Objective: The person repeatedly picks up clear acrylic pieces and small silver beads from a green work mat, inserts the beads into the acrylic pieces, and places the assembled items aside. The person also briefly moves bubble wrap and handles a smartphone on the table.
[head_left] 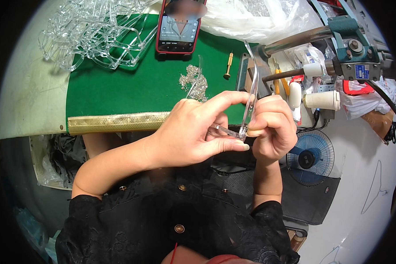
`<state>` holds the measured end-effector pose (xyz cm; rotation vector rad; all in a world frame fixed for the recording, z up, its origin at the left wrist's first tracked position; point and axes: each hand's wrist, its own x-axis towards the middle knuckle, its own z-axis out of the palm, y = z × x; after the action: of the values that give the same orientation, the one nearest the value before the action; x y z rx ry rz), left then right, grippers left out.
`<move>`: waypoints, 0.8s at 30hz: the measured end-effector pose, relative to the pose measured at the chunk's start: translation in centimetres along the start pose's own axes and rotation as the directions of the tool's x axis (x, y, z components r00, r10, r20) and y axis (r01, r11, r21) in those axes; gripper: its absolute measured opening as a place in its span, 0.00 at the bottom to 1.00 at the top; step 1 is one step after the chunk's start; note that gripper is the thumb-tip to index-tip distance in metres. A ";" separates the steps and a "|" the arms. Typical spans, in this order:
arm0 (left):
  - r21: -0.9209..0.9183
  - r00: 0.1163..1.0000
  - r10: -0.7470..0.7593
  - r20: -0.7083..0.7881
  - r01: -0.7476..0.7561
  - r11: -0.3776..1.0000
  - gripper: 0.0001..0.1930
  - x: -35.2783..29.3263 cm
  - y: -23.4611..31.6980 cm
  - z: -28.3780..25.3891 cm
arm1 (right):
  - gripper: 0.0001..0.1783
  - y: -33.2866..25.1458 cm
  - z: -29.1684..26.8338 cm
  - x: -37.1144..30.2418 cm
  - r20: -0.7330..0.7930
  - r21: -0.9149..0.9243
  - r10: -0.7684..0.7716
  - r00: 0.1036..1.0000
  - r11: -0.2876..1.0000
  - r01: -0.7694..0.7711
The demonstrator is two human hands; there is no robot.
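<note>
My left hand (187, 130) is closed on a clear plastic spectacle frame (225, 130), thumb below and forefinger stretched to the upright temple arm (254, 72). The temple rises from the hinge corner and curves away at its top. On the other side of that corner, my right hand (275, 125) has its fingers curled and pinched against the hinge. Whether a small screw is between those fingertips is hidden. Beyond the hands, a heap of tiny silvery metal pieces (199, 88) lies on the green mat (119, 94). A brass-coloured screwdriver (229, 66) stands near the mat's right side.
A tangle of clear spectacle frames (101, 39) covers the far left. A red-cased phone (177, 44) stands at the back beside white plastic bags (259, 17). A metal bench press (354, 42), a white cup (322, 100) and a blue fan (310, 156) are on the right.
</note>
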<state>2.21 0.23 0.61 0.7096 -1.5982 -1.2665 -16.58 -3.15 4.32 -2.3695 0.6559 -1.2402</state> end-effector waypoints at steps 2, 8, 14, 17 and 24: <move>0.052 1.000 0.009 0.006 -0.009 0.999 0.36 0.0 0.1 -0.1 | 0.08 0.0 -0.1 0.0 -0.001 0.049 0.038 0.999 0.998 -0.038; 0.158 0.997 0.079 -0.020 -0.075 0.985 0.36 -0.1 -0.1 -0.1 | 0.10 -0.2 -0.4 0.2 0.043 0.157 0.178 0.983 0.971 -0.183; 0.083 0.998 0.057 -0.017 -0.055 0.995 0.36 -0.2 -0.2 0.0 | 0.11 0.1 -0.6 0.6 0.081 0.036 0.078 0.994 0.996 -0.081; 0.086 0.997 0.076 -0.026 -0.074 0.994 0.36 -0.2 -0.4 0.0 | 0.12 0.2 -0.8 1.0 0.107 0.009 0.054 0.993 0.998 -0.055; 0.075 0.999 0.036 -0.007 -0.035 0.997 0.36 -0.1 -0.2 -0.2 | 0.17 0.9 -0.5 0.5 0.042 0.177 0.151 0.988 0.972 -0.156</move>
<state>2.43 0.18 0.36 0.7291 -1.6515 -1.1820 -16.99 -4.18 4.46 -2.1429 0.6744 -1.1471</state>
